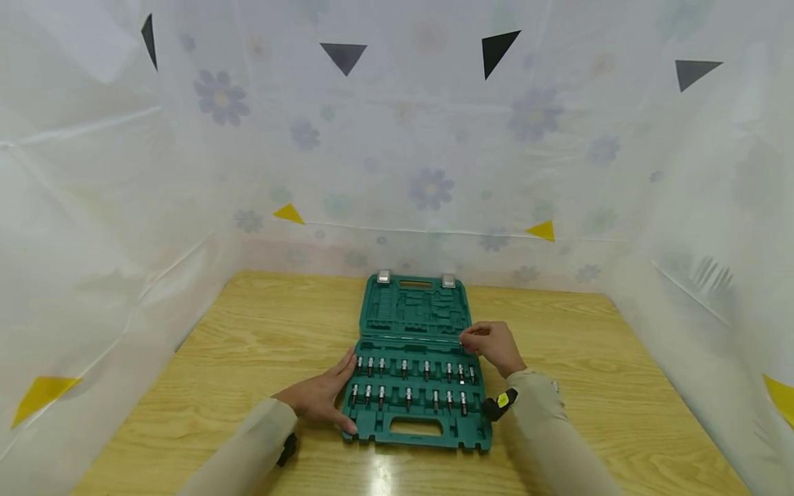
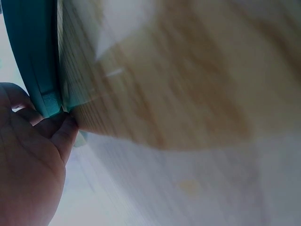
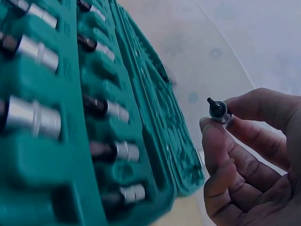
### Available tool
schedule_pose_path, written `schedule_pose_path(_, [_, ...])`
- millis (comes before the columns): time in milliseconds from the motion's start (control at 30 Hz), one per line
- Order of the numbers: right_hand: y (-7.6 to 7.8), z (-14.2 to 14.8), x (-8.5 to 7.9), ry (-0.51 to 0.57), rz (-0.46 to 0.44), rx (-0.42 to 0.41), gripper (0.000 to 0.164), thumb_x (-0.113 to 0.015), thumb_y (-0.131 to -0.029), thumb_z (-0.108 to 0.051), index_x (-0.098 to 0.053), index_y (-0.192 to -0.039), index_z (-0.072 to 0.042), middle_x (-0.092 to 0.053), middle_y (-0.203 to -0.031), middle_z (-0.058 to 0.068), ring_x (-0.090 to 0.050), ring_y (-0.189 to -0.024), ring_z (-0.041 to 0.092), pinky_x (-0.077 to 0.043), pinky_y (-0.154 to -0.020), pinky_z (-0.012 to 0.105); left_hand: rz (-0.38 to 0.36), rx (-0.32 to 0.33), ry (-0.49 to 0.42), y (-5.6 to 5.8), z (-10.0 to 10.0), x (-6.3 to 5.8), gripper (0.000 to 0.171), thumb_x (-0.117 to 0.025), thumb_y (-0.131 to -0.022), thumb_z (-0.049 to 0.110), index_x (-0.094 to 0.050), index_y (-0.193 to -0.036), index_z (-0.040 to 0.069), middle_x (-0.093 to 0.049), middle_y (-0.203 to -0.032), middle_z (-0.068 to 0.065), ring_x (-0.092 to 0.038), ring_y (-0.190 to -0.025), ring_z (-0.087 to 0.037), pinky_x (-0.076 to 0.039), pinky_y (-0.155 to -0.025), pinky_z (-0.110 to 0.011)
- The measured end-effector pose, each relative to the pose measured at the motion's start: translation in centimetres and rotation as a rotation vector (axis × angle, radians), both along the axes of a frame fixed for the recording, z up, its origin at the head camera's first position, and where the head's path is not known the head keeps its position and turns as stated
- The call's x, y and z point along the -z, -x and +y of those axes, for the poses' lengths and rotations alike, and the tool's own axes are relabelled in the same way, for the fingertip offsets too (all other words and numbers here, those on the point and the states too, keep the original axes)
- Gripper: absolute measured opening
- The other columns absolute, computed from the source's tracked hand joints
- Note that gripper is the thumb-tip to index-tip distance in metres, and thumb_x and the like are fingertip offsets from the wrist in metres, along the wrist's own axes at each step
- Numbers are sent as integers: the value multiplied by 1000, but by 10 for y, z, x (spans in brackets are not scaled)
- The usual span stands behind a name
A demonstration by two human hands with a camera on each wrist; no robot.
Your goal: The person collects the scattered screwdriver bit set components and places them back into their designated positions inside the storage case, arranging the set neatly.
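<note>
A green tool case (image 1: 417, 409) lies unfolded on the table, its lid (image 1: 414, 303) laid back behind the base. Two rows of silver bit sockets (image 1: 426, 370) with dark bits sit in the base. My left hand (image 1: 319, 396) rests against the left side of the case, thumb by the front corner and fingers spread along the edge. Above the back right of the base, my right hand (image 1: 493, 346) pinches one bit socket (image 3: 220, 113) between thumb and fingertips. In the right wrist view its dark tip points toward the camera, apart from the case.
The case stands on a wood-grain table (image 1: 267, 317). White flower-patterned sheeting (image 1: 397, 138) encloses the back and sides, with black and yellow triangles on it. Two silver latches (image 1: 448, 280) stick out at the lid's far edge.
</note>
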State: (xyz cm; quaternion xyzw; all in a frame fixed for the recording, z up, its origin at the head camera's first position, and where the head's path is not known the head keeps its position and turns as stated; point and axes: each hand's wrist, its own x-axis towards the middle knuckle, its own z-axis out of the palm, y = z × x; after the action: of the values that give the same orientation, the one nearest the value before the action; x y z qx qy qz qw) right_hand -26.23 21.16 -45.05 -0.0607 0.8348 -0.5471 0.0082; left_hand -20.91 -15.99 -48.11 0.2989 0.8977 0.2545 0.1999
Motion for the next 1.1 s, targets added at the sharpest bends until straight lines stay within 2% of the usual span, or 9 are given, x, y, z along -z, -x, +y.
schedule_pose_path(133, [3,-20,-5,0,-1,-39,19,-68,-90,-11,-72,-96,6,-71,-83,12,-66,-73,28,-55,-71,45,-3,-6,4,0,0,0,128,-78,-71,58,2,-154,2,15,-160,-15,-11,-145,-35,-28,-110,-51])
schedule_pose_path(300, [5,-43,-6,-54,-1,-69,11,-69,-88,-8,-74,-91,1,-70,-79,8,-65,-72,34,-55,-68,43,1,-13,11,0,-1,0,128,-78,-71,59,1,-154,2,15,-160,-14,-11,-145,-34,-27,-111,-50])
schedule_pose_path(533, [6,-66,-2,-123,22,-140,10,-70,-88,-10,-75,-89,-2,-70,-78,5,-65,-67,24,-54,-66,37,17,0,7,-1,-2,0,127,-77,-71,58,1,-154,1,15,-159,-16,-10,-145,-34,-27,-111,-50])
schedule_pose_path(733, [4,-83,-1,-123,-2,-207,10,-69,-89,-10,-75,-89,-3,-70,-82,5,-66,-71,23,-55,-66,38,20,4,4,-1,-2,0,127,-78,-71,58,1,-154,1,15,-159,-16,-11,-144,-35,-28,-110,-51])
schedule_pose_path(1100, [1,-111,-1,-224,-6,-249,9,-70,-88,-13,-75,-86,-7,-70,-79,2,-64,-66,18,-52,-61,32,5,5,5,-1,1,-1,127,-77,-72,58,1,-154,1,14,-160,-16,-11,-145,-35,-26,-111,-51])
